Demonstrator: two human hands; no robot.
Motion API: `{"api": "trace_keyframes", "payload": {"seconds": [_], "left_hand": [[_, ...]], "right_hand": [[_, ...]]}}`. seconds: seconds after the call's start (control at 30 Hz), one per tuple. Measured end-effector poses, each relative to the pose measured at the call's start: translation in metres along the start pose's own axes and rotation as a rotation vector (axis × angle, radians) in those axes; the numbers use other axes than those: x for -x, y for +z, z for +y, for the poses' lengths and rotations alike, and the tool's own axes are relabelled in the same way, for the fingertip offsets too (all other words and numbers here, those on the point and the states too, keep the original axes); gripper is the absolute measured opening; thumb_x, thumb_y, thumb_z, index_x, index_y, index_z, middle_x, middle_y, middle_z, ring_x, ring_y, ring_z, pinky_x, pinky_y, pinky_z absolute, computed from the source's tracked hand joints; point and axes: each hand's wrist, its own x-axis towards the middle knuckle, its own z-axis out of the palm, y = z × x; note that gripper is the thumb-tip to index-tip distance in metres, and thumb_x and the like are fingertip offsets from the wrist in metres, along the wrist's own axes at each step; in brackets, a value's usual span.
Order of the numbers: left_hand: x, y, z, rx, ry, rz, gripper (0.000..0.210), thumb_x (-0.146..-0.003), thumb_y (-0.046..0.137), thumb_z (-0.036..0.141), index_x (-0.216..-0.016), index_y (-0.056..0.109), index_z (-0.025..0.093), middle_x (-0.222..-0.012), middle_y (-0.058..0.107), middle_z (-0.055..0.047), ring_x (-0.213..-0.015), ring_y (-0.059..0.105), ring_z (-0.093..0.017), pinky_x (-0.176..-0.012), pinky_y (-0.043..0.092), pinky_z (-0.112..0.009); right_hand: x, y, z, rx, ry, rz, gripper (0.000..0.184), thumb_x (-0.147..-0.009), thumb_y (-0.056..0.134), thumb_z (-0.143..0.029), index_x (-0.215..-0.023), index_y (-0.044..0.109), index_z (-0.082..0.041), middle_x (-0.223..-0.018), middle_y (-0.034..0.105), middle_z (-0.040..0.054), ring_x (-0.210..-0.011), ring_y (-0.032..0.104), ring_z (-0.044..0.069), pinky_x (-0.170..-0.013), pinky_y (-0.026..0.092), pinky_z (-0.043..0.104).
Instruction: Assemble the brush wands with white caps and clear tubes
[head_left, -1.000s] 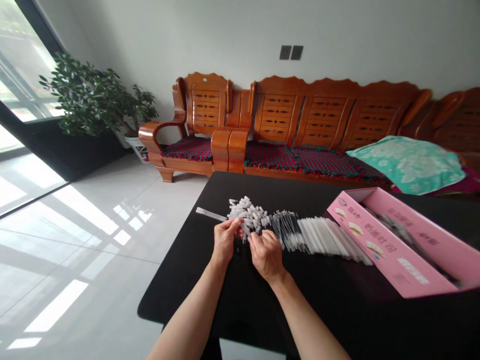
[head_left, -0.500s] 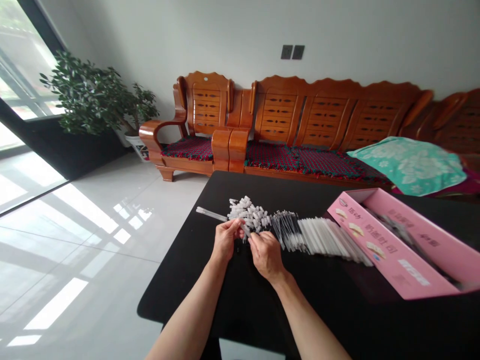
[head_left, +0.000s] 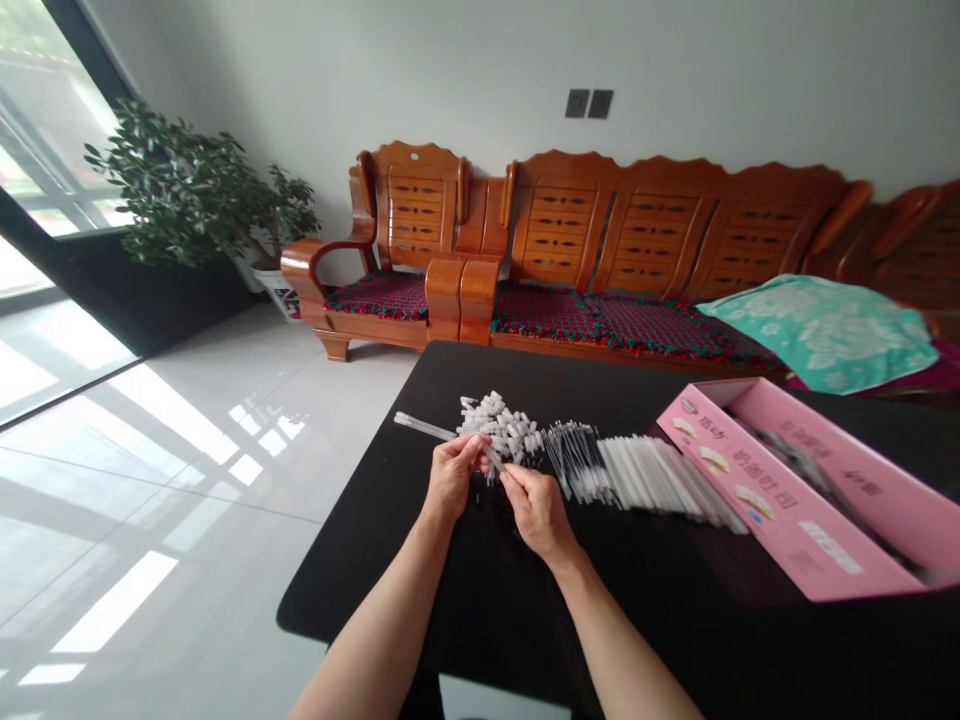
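Note:
Between my two hands is a slim translucent tube (head_left: 493, 458), slanting down to the right. My left hand (head_left: 452, 472) pinches its upper left end, and my right hand (head_left: 534, 502) pinches the lower right end. Just beyond the fingers lies a heap of short white cap-like pieces (head_left: 501, 424). Right of the heap are thin dark rods with pale tips (head_left: 574, 458), possibly small brushes. Beside those, a row of long translucent white tubes (head_left: 664, 478) lies side by side. A couple of longer assembled-looking tubes (head_left: 421, 427) lie left of the heap.
The black table (head_left: 390, 560) carries everything. An open pink box (head_left: 780, 490) with grey contents stands at the right. Behind the table are a wooden sofa (head_left: 559, 225) and a teal cloth (head_left: 825, 330). A potted plant (head_left: 195, 195) stands by the window at the left.
My right hand has turned slightly and shifted a little right, so more of the tube between my hands shows. My left hand stays almost in place.

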Motion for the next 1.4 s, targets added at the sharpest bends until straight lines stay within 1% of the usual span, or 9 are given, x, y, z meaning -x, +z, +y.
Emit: {"api": "trace_keyframes", "payload": {"seconds": [0.2,0.3,0.47,0.63,0.8,0.93,1.1,1.2,1.4], "left_hand": [[-0.001,0.001,-0.006,-0.027,-0.030,0.141,0.037,-0.064,0.082,0.043,-0.076,0.074,0.009,-0.053,0.060,-0.001,-0.046,0.052,-0.009,-0.048,0.041,-0.020],[-0.002,-0.003,-0.002,0.004,-0.005,0.046,0.037,-0.068,0.080,0.044,-0.080,0.074,0.010,-0.055,0.060,-0.001,-0.048,0.052,-0.009,-0.049,0.041,-0.020],[0.000,-0.003,0.005,0.022,-0.010,-0.100,0.036,-0.072,0.078,0.044,-0.083,0.074,0.010,-0.058,0.060,-0.001,-0.050,0.051,-0.009,-0.052,0.042,-0.021],[0.001,0.003,-0.004,0.010,0.035,0.029,0.032,-0.071,0.079,0.040,-0.080,0.076,0.010,-0.055,0.060,-0.001,-0.048,0.051,-0.008,-0.050,0.041,-0.021],[0.000,0.004,-0.009,-0.029,0.033,0.131,0.032,-0.069,0.080,0.041,-0.077,0.075,0.010,-0.055,0.060,-0.001,-0.047,0.051,-0.010,-0.047,0.041,-0.022],[-0.002,-0.001,-0.002,0.015,0.030,-0.005,0.033,-0.073,0.077,0.043,-0.081,0.075,0.011,-0.056,0.060,-0.001,-0.048,0.051,-0.009,-0.049,0.040,-0.021],[-0.001,0.000,0.002,0.046,0.034,-0.126,0.034,-0.074,0.076,0.044,-0.085,0.074,0.012,-0.065,0.063,-0.002,-0.053,0.053,-0.009,-0.053,0.043,-0.021],[-0.003,0.000,-0.001,0.030,0.030,-0.047,0.034,-0.072,0.078,0.042,-0.083,0.074,0.010,-0.062,0.063,-0.002,-0.051,0.053,-0.009,-0.051,0.043,-0.022],[-0.021,-0.021,0.007,0.179,0.177,0.418,0.035,-0.063,0.084,0.038,-0.075,0.072,0.008,-0.061,0.063,-0.002,-0.050,0.055,-0.006,-0.050,0.045,-0.018]], "right_hand": [[-0.002,0.011,-0.002,0.431,-0.179,0.121,0.031,-0.097,0.040,-0.018,-0.077,0.063,-0.015,-0.058,0.058,0.0061,-0.061,0.053,0.020,-0.067,0.035,0.032],[-0.002,0.008,-0.002,0.244,-0.078,0.135,0.028,-0.099,0.042,-0.024,-0.088,0.067,-0.016,-0.066,0.063,0.0067,-0.065,0.057,0.020,-0.066,0.037,0.030],[0.000,0.000,0.000,-0.090,0.078,-0.042,0.038,-0.102,0.035,-0.032,-0.084,0.066,-0.018,-0.060,0.059,-0.0004,-0.053,0.052,0.013,-0.053,0.033,0.024],[-0.002,0.001,0.000,0.292,-0.107,0.139,0.035,-0.098,0.042,-0.023,-0.071,0.061,-0.017,-0.061,0.057,0.0052,-0.062,0.051,0.018,-0.064,0.033,0.030],[-0.004,0.006,0.002,0.468,-0.211,0.161,0.029,-0.097,0.045,-0.020,-0.072,0.060,-0.017,-0.058,0.055,0.0048,-0.063,0.051,0.019,-0.067,0.033,0.032],[-0.003,0.000,-0.002,0.270,-0.082,0.150,0.027,-0.098,0.046,-0.025,-0.080,0.065,-0.018,-0.064,0.061,0.0047,-0.063,0.055,0.018,-0.063,0.033,0.029],[-0.004,-0.011,-0.006,-0.056,0.064,-0.021,0.034,-0.101,0.038,-0.031,-0.082,0.064,-0.019,-0.061,0.059,-0.0004,-0.054,0.052,0.013,-0.054,0.032,0.025],[-0.002,-0.008,-0.003,0.085,-0.013,0.038,0.036,-0.100,0.038,-0.027,-0.074,0.061,-0.018,-0.059,0.056,0.0014,-0.056,0.051,0.015,-0.057,0.032,0.027],[0.001,-0.010,-0.003,0.357,-0.089,0.124,0.032,-0.099,0.042,-0.024,-0.076,0.063,-0.017,-0.060,0.060,0.0053,-0.063,0.054,0.019,-0.065,0.031,0.031]]}}
